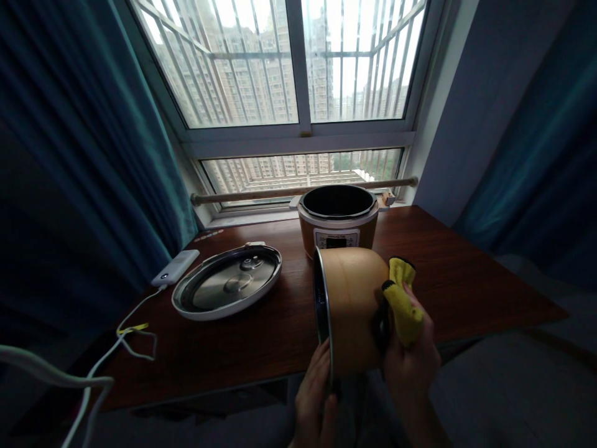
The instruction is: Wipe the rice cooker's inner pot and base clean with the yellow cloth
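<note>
A golden inner pot is tipped on its side over the table's front edge, its dark opening facing left. My left hand grips the pot's rim from below, fingers at the opening and thumb lower down. In my right hand is a yellow cloth with dark edging, bunched against the pot's base. Just behind the pot stands the cooker body, upright and without a lid, with a dark interior and a control panel on its front.
On the wooden table, the cooker lid lies with its metal inside facing up. A white power bank with a white cable sits at the left edge. Behind are a barred window and a blue curtain.
</note>
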A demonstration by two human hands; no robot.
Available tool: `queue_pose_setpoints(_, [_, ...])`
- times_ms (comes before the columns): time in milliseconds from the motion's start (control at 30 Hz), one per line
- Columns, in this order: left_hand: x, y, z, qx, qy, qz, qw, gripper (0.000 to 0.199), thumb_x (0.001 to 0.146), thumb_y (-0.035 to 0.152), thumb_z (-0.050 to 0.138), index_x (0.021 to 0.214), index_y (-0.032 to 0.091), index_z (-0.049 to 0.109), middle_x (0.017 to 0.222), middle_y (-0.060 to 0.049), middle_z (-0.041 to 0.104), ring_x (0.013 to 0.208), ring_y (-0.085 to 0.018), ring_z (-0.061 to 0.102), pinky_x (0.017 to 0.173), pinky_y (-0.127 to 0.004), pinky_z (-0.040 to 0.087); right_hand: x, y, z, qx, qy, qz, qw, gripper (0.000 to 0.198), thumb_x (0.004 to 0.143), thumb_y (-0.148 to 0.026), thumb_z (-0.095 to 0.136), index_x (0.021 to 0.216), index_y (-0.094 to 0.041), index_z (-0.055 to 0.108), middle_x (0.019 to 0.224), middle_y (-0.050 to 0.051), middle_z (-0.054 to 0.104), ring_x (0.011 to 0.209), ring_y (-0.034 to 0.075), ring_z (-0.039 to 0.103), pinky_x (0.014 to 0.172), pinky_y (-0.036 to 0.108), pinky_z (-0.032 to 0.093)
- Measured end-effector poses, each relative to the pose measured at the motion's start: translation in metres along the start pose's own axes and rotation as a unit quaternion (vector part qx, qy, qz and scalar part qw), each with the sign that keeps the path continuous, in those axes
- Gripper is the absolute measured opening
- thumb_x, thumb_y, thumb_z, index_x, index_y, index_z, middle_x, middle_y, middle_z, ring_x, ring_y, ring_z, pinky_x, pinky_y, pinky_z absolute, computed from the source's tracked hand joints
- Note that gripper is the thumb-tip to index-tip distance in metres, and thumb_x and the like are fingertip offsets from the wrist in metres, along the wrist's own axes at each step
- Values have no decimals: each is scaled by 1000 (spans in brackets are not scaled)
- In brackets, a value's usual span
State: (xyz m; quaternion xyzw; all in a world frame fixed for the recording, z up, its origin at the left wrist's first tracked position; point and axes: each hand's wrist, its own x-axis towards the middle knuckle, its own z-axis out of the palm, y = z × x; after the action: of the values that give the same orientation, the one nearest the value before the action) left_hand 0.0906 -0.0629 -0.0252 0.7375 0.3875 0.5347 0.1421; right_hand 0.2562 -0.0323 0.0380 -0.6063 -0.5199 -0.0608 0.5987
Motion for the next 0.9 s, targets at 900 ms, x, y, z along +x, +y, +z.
queue_pose_setpoints(900, [12, 32, 4, -45, 86, -116, 989, 39, 89, 41, 43, 102, 15, 68, 89, -11, 71, 79, -19, 66, 73, -26, 54, 1, -34, -7, 37, -135, -193, 971, 40, 89, -23, 36, 127, -12, 41, 126, 11, 55, 128, 24, 39, 106, 44, 28])
